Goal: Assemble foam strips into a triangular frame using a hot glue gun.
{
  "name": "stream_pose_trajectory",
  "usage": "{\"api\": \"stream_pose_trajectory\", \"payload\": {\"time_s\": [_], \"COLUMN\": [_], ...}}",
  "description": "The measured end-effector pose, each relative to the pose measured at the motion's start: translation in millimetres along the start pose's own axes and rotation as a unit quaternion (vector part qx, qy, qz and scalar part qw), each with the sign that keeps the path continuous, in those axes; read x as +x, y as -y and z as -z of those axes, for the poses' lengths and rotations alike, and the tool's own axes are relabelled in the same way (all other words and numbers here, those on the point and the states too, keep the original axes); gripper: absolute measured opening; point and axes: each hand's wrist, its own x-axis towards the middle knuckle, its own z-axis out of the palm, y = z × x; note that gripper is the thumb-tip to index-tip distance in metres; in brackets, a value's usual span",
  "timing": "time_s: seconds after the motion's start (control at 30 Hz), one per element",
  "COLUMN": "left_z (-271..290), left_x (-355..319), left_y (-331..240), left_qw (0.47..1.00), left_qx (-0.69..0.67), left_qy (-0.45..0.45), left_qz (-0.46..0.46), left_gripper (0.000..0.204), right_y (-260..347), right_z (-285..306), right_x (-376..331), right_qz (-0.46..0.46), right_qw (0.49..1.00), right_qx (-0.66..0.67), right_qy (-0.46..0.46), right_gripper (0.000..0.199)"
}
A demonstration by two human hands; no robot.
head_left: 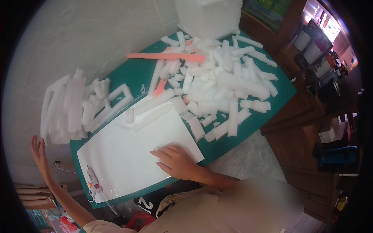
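My right hand [178, 161] lies palm down on the near right part of a white board [124, 155], fingers stretched out and nothing in them. Far out to the left, my left hand [38, 151] is raised with its fingers apart, beside a stack of white foam frames [75, 105]. Whether its fingertips touch the stack I cannot tell. A white foam strip [153, 120] lies along the board's far edge, with a short foam piece [129, 115] by its left end. On the board's near left corner rests a white glue gun [94, 182] with a cord.
A green table [136, 79] carries the board and a large heap of white foam strips [221, 73]. A long pink foam strip [167, 56] crosses the heap's left side. Behind stands a white foam block [210, 17]. Brown wooden cabinets [299, 136] line the right.
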Motion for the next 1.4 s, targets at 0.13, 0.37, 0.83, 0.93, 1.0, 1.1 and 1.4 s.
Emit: {"api": "stream_pose_trajectory", "payload": {"time_s": [0.13, 0.37, 0.83, 0.93, 1.0, 1.1, 1.4], "left_z": [-0.5, -18.8, -84.0, -110.4, -127.5, -144.9, -152.5], "left_x": [-43.7, -154.2, -247.0, -268.8, -280.5, -293.3, -309.2], "left_y": [-37.3, -92.4, -93.7, -99.2, -101.4, -99.5, -77.5], "left_qw": [0.997, 0.995, 0.987, 0.983, 0.974, 0.968, 0.941], "left_qx": [0.064, 0.019, -0.118, -0.124, -0.144, -0.172, -0.274], "left_qy": [-0.03, -0.044, 0.071, 0.121, 0.167, 0.17, 0.174], "left_qz": [-0.037, -0.087, 0.088, 0.062, 0.057, 0.073, 0.098], "left_gripper": [0.049, 0.033, 0.017, 0.014, 0.012, 0.011, 0.016], "right_y": [1.7, 18.3, -67.6, -91.7, -108.2, -125.8, -19.3], "right_z": [0.2, 47.3, 216.9, 219.0, 221.0, 221.6, 206.3], "right_x": [2.3, 1.9, 44.7, 62.3, 71.7, 83.6, 73.3], "right_qz": [-0.007, -0.018, -0.139, -0.091, -0.118, -0.16, -0.067], "right_qw": [1.0, 0.997, 0.88, 0.858, 0.88, 0.907, 0.809], "right_qx": [-0.011, 0.029, -0.342, -0.439, -0.421, -0.369, -0.429], "right_qy": [0.006, -0.076, -0.298, -0.252, -0.187, -0.126, -0.396], "right_gripper": [0.037, 0.023, 0.033, 0.036, 0.041, 0.042, 0.029]}}
